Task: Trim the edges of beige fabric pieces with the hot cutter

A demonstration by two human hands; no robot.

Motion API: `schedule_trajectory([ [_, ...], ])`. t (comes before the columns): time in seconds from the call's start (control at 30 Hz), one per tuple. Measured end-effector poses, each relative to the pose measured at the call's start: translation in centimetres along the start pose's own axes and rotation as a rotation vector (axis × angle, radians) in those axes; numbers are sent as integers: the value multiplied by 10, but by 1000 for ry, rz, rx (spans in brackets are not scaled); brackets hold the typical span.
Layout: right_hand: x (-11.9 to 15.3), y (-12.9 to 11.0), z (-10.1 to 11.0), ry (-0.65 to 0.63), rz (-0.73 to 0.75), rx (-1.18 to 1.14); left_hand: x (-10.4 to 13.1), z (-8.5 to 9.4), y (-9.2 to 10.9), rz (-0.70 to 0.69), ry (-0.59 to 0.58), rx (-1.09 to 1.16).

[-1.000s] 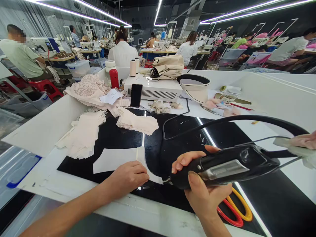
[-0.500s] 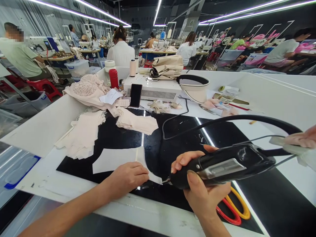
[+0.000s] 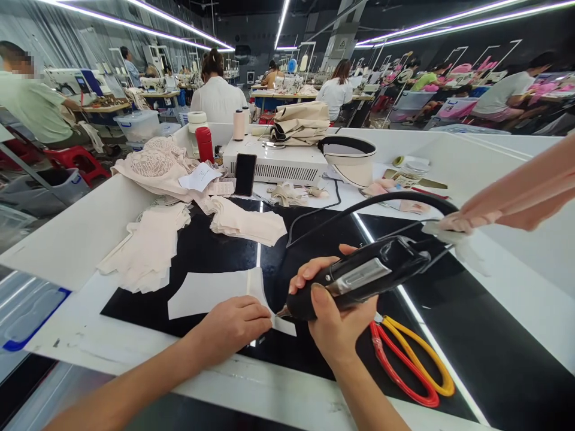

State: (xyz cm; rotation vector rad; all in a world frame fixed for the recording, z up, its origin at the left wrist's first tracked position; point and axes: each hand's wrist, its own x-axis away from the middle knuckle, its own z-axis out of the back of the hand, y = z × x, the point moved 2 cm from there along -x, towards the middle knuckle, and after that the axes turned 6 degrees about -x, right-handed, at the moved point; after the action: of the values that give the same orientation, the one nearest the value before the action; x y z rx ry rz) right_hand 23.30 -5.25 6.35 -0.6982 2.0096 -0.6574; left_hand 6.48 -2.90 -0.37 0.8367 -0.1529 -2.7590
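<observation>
My left hand (image 3: 238, 326), fingers bent and together, holds down the right part of a white fabric piece (image 3: 209, 293) that lies on a black glossy board (image 3: 309, 230). My right hand (image 3: 335, 311) is wrapped around a black corded handheld tool (image 3: 359, 278) with a pointed metal tip and a silver plate on its side. Its tip touches or nearly touches the narrow right end of the fabric, just beside my left fingertips. Right of my right wrist lie scissors (image 3: 411, 365) with one red and one yellow handle.
Stacks of pale pink fabric pieces (image 3: 146, 245) lie at the left. Behind the board stand a phone (image 3: 245, 175), a vented white box (image 3: 278, 164), a red bottle (image 3: 204, 144) and a visor (image 3: 350, 161). Pink cloth (image 3: 516, 185) is tied around the tool's cable. People sit at sewing machines beyond.
My right hand has moved left with the tool, so its tip went from the fabric's far right end to beside my left fingers. More of the scissors shows. The left hand has stayed put.
</observation>
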Motion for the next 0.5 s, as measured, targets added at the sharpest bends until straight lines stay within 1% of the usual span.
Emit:
schedule_trajectory([
  [0.27,0,-1,1,-9,-21,28,0,2,1,6,1,1],
  [0.5,-1,-10,9,29,5,71,1,2,1,11,1,13],
])
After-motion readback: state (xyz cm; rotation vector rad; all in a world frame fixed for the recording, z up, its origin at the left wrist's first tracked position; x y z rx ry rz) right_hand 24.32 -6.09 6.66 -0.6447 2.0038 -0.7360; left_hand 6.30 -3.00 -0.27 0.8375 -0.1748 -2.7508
